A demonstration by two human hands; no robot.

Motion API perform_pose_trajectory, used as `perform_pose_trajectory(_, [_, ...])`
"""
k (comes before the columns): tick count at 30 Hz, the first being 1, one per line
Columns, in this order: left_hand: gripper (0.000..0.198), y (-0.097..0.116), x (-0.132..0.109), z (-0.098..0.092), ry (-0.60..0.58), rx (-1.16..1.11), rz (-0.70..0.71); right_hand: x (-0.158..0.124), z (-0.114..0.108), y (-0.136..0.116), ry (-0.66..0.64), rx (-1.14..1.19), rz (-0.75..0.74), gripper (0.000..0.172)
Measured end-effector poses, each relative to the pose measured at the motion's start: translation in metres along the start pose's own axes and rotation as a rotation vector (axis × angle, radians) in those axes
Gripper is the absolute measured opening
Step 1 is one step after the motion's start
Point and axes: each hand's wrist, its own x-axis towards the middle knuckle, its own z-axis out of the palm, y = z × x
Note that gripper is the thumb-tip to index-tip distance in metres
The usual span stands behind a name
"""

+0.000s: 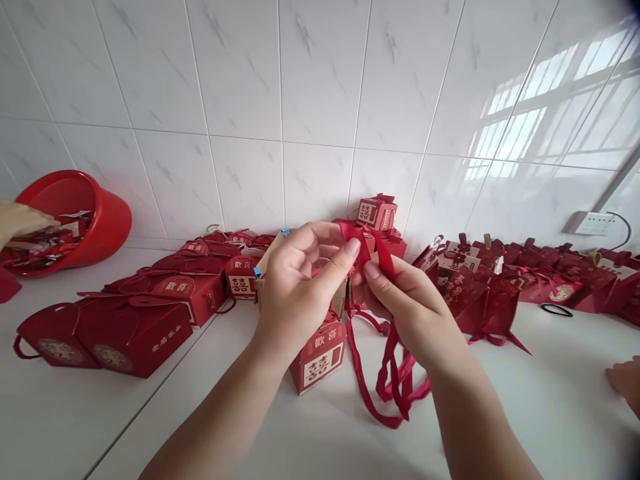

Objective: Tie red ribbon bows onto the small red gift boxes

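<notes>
A red ribbon [357, 243] is stretched between my two hands over the middle of the table. My left hand [307, 287] pinches one part of it between thumb and fingers. Close beside it, my right hand [403, 297] grips another part with the thumb on top. Long loops of the same red ribbon [395, 390] hang below my right hand and rest on the table. Under my left hand stands a small red gift box [320, 357] with a white label and a cord on top, partly hidden by the hand.
Red gift boxes [145, 327] stand in rows at the left. More red boxes [470, 287] line the right back. A red tub [107, 210] lies tilted at the far left, holding small packets. Another person's hand [625, 380] shows at the right edge. A power strip [590, 223] is on the wall.
</notes>
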Motion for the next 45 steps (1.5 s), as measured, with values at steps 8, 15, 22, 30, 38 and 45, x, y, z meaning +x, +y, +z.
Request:
perform_pose_trajectory(8, [0.009, 0.007, 0.000, -0.006, -0.111, -0.103, -0.141, 0.000, -0.003, 0.002, -0.077, 0.218, 0.129, 0.032])
perform_pose_trajectory(15, [0.018, 0.004, 0.000, 0.000, -0.204, -0.064, -0.262, 0.010, -0.005, 0.011, -0.289, 0.287, 0.164, 0.057])
perform_pose_trajectory(22, [0.013, -0.006, 0.003, -0.002, -0.068, 0.107, -0.058, 0.012, -0.004, 0.013, -0.311, 0.282, 0.236, 0.062])
perform_pose_trajectory(30, [0.025, -0.005, 0.003, -0.002, -0.050, 0.170, -0.020, 0.009, -0.004, 0.012, -0.313, 0.182, 0.161, 0.056])
perform_pose_trajectory(38, [0.016, -0.009, 0.004, -0.002, -0.043, 0.130, -0.033, 0.009, -0.004, 0.009, -0.341, 0.140, 0.162, 0.056])
perform_pose_trajectory(45, [0.016, -0.008, 0.004, -0.003, -0.058, 0.086, -0.088, 0.009, -0.005, 0.009, -0.201, 0.137, 0.117, 0.049])
